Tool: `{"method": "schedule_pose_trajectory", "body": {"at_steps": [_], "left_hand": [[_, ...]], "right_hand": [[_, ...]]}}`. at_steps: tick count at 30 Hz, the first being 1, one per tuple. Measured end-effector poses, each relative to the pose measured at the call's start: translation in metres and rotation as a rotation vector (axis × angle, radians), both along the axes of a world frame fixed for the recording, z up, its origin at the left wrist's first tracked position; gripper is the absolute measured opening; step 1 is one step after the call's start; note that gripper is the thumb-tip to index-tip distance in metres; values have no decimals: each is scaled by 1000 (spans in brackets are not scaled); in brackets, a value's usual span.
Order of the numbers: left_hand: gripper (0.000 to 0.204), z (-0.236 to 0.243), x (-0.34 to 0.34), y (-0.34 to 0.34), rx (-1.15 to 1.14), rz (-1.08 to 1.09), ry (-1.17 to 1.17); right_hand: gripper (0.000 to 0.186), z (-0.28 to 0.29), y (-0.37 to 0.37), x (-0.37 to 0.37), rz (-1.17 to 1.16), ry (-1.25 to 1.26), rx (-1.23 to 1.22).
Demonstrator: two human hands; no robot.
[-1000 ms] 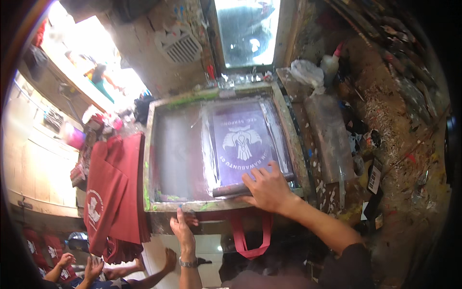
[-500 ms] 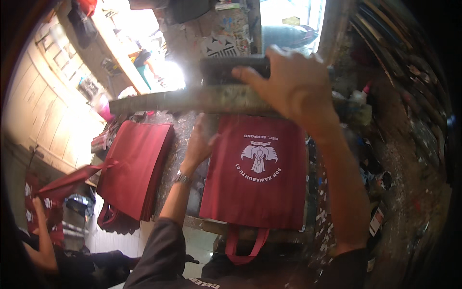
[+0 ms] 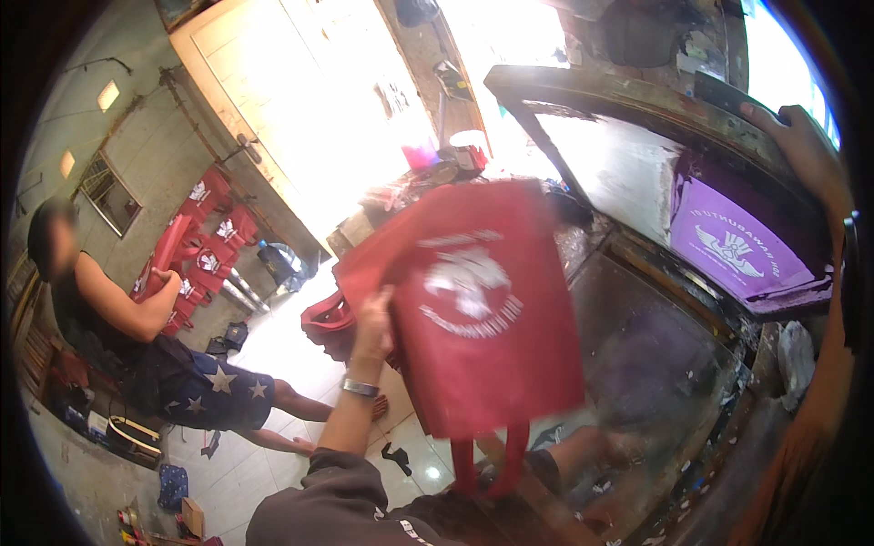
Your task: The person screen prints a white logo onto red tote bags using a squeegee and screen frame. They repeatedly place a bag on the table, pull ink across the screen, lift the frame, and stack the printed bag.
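Observation:
My left hand (image 3: 371, 326) is closed on the left edge of a dark red fabric tote bag (image 3: 510, 382), held up over the work table. It has a white round emblem, blurred by motion, and its handles hang toward me. At the right, my right hand (image 3: 803, 150) grips the upper edge of a tilted screen printing frame (image 3: 628, 91), beside a dark bar (image 3: 728, 98). The raised screen's mesh (image 3: 728, 238) shows a purple area with the same emblem. Below lies the dark, stained printing table (image 3: 655, 364).
More red bags (image 3: 328, 318) are stacked behind the held one. At the left a co-worker (image 3: 127, 300) holds a red bag, near several printed bags (image 3: 214, 259) by the wall. Sandals (image 3: 228, 338) and a dark strap (image 3: 397, 458) lie on the tiled floor (image 3: 246, 482).
The screen frame has been tilted up at the right. My left hand has taken the printed bag off the table and moved it left. The view has turned left.

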State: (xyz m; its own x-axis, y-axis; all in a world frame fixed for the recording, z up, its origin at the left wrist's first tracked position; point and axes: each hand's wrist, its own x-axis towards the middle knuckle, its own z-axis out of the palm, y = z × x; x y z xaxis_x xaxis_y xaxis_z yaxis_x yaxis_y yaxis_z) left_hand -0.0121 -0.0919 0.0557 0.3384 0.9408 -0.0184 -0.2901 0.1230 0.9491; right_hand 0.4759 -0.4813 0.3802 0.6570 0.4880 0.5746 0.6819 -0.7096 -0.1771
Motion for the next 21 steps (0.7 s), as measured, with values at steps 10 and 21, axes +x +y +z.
{"method": "schedule_pose_trajectory", "body": {"at_steps": [10,21], "left_hand": [[42,-56,-63,161,-184,525,-461],[40,-65,18,55,633,-399,872]], "right_hand": [[101,-31,14,34,-58,146,93],[109,-12,-43,99,-193,55,105]]}}
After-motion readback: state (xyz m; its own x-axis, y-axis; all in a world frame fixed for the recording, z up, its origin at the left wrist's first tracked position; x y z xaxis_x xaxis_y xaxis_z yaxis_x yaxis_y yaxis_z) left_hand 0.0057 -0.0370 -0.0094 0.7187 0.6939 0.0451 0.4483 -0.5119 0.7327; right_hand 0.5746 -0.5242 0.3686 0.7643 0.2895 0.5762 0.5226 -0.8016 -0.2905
